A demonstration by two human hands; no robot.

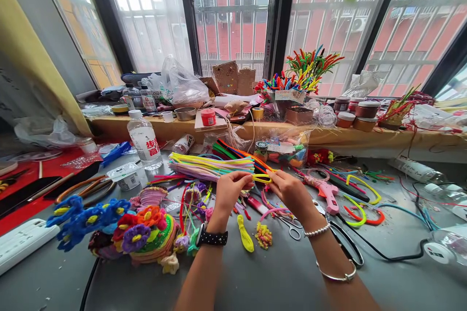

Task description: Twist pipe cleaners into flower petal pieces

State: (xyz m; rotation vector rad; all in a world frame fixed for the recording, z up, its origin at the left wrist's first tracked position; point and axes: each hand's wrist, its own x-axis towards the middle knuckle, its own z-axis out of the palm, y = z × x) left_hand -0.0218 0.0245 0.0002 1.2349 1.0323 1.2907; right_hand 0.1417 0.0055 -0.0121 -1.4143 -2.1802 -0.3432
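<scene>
Between my two hands a yellow pipe cleaner point(261, 178) is bent into a narrow loop. My left hand point(231, 192) pinches its left end, and my right hand point(290, 192) has its fingers closed on the right end. Just behind them lies a thick bundle of pastel pipe cleaners point(207, 165). Below my hands, a folded yellow piece point(245, 234) rests on the table beside a small yellow and red fuzzy clump point(263, 235). Scissors point(293, 228) lie close to my right wrist.
Fuzzy flowers point(136, 238) stand left of my left arm. A water bottle point(145, 141) is behind them. To the right lie a pink glue gun point(326, 192) with a black cord and a black-handled tool point(348, 243). A power strip point(25, 243) sits at the left edge.
</scene>
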